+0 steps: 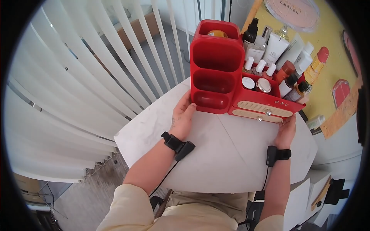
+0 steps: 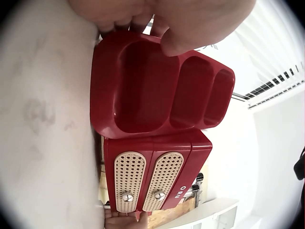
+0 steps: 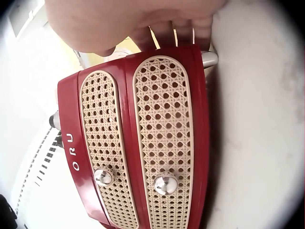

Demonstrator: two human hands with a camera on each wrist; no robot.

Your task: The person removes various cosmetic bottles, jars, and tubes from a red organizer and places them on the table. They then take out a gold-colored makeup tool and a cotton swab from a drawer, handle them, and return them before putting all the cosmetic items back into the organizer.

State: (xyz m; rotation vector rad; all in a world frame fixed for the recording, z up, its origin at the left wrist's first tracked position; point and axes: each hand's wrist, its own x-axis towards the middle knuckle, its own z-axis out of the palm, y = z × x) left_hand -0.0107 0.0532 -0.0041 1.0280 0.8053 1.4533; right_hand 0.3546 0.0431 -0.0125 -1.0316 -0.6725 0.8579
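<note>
A red organizer with three open compartments (image 1: 213, 57) stands on the white table, joined or set against a red drawer unit (image 1: 287, 103) with two woven-front drawers. My left hand (image 1: 182, 117) grips the organizer's left side, thumb on its front edge; the left wrist view shows the thumb of that hand (image 2: 190, 19) over the rim of the red compartments (image 2: 107, 95). My right hand (image 1: 286, 133) touches the right end of the drawer unit. Seen in the right wrist view, the fingers of this hand (image 3: 157, 36) lie fairly straight against that end, beside the woven drawer fronts (image 3: 164, 109).
Bottles, tubes (image 1: 276, 46) and nail polishes stand in the drawer unit's top. White vertical blinds (image 1: 96, 69) hang at the left. Yellow decorated board (image 1: 331, 61) lies behind at the right. The white table (image 1: 208, 154) has its near edge at the person's waist.
</note>
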